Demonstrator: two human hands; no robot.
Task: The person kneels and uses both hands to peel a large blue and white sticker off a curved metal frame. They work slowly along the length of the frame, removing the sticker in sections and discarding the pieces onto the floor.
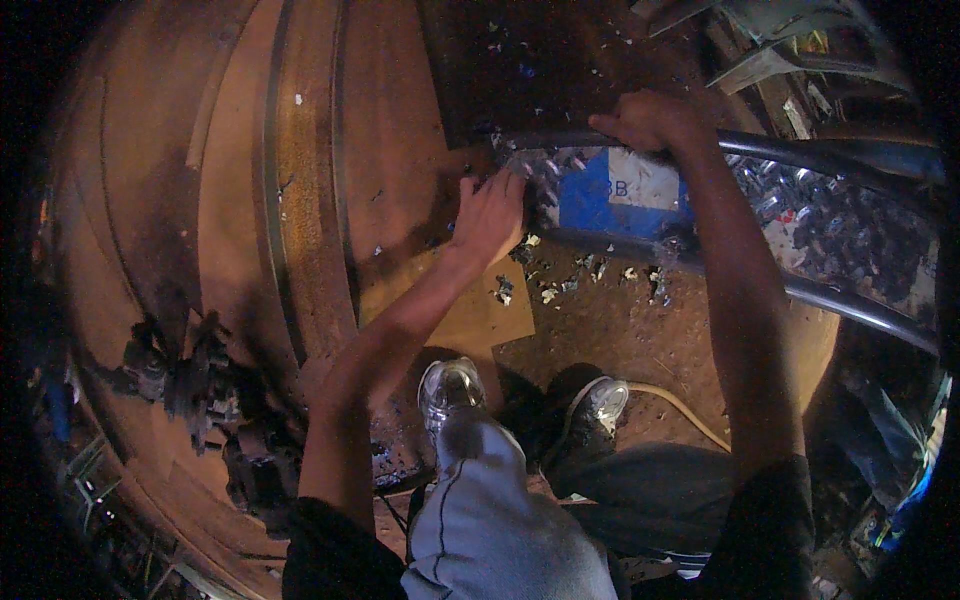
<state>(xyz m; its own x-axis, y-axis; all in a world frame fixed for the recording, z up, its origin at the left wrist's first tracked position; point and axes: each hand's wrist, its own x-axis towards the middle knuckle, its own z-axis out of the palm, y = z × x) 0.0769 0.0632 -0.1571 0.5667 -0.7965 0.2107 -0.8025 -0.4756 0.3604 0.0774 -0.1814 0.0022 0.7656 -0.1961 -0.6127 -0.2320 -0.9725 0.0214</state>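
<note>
A long metal step with a patterned tread plate (757, 183), dark tube rails and a blue-and-white label (584, 200) lies across the right side of the view. At its left end, my left hand (492, 217) is closed against the edge; some fingertips are hidden there. My right hand (655, 122) wraps over the far tube rail, one digit stretched out to the left. The tread looks scuffed and dirty. Flakes and scraps (550, 290) lie below the step's near rail.
My shoes (452, 385) stand on brown sheet flooring, near a pale hose or cord (680, 403). Dark metal hardware (200, 385) sits at the left. Long strips (300, 170) run along the left sheets. Metal pieces (765, 65) crowd the far right corner.
</note>
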